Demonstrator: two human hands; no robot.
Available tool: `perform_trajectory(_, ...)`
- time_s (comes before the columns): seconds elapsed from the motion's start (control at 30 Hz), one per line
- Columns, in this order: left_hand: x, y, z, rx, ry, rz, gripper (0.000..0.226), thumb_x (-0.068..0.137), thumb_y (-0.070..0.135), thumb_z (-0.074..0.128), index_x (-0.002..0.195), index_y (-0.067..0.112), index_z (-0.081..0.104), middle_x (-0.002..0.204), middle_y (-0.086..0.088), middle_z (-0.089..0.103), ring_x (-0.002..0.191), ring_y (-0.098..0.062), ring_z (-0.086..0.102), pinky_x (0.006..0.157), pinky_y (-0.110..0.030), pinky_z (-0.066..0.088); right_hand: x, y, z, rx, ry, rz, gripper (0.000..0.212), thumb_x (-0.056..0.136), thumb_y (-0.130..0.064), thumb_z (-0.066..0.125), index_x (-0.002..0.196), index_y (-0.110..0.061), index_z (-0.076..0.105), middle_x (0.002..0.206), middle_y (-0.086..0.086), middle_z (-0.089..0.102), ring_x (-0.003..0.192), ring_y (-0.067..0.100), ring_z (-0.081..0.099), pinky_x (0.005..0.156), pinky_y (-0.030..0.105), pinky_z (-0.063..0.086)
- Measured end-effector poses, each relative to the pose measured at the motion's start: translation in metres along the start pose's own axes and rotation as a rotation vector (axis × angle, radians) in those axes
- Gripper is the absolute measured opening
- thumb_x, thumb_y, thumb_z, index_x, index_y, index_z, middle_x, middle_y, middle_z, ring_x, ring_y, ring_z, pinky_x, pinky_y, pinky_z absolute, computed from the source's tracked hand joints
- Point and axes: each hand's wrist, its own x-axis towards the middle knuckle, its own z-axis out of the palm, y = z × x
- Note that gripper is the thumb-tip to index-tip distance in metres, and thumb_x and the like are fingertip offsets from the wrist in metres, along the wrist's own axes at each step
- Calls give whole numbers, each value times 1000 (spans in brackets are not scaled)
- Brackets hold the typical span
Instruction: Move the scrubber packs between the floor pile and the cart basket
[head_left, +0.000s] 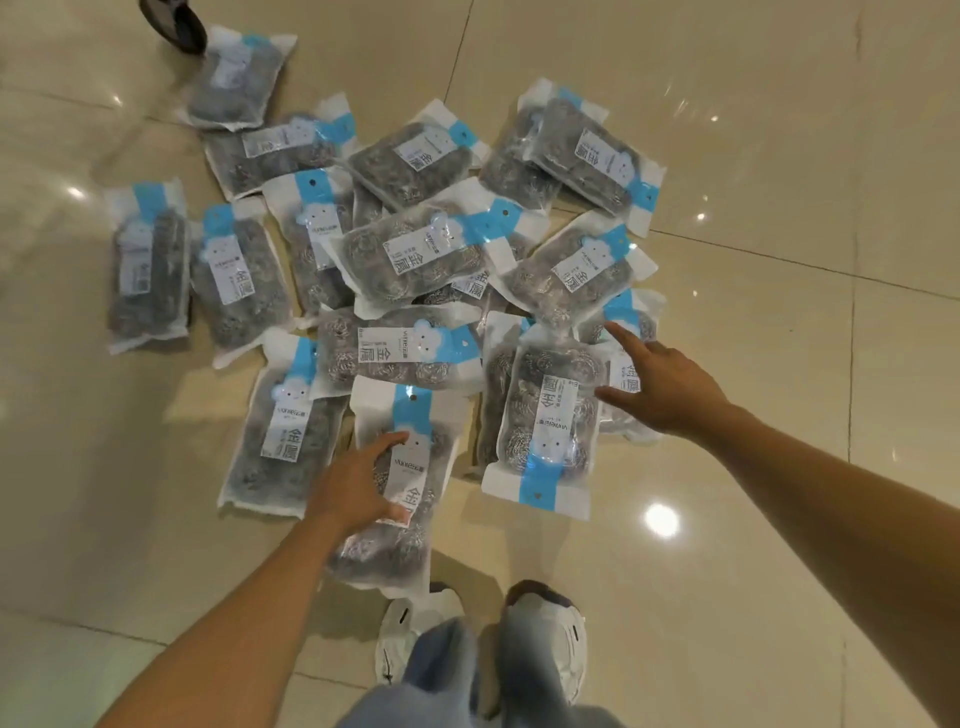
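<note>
From the head camera, the left hand (358, 486) grips the nearest packet (400, 483) of steel scourers, thumb over its label and fingers curled under its left edge, so the packet seems lifted off the tiled floor (753, 364), near the white shoes (545, 639). The right hand (660, 387) is spread with straight fingers and holds nothing, hovering over the right side of the pile, nearest the upside-down packet (550, 415); whether it touches is unclear. More packets (415, 254) overlap loosely toward the far edge, apparently dumped rather than arranged. A dark shoe (174, 21) stands at the far left corner.
</note>
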Motion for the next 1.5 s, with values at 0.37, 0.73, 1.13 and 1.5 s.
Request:
perform_trajectory(0.37, -131, 98, -168, -180, 171, 90, 107, 44, 29, 94, 132, 53, 38, 131, -9, 48, 121, -30, 48, 102, -47, 43, -104, -57, -174, 129, 7, 52, 81, 86, -53, 54, 149, -31, 7, 133, 16, 49, 118, 34, 49, 91, 40, 44)
perform_trajectory(0.73, -86, 202, -274, -154, 218, 162, 103, 50, 14, 92, 138, 31, 41, 129, -13, 49, 119, -30, 45, 99, -40, 40, -52, -44, -226, 268, -28, 184, 95, 81, -61, 56, 148, -35, -6, 116, 17, 60, 101, 32, 59, 84, 39, 51)
perform_trajectory(1.13, 167, 202, -181, -175, 162, 293, 112, 26, 53, 85, 127, 60, 37, 134, -1, 45, 128, -25, 42, 104, -51, 40, 135, 17, -39, 301, -60, 289, 99, 76, -70, 54, 148, -37, -7, 119, 20, 58, 107, 37, 56, 91, 46, 49)
perform_trajectory(1.5, 308, 188, -124, -304, 149, 391, 103, 45, 16, 92, 135, 34, 44, 128, 6, 47, 120, -12, 43, 99, -26, 37, 247, 44, 68, 356, -106, 398, 108, 65, -87, 35, 144, -40, -20, 142, 19, 44, 132, 43, 33, 109, 48, 30)
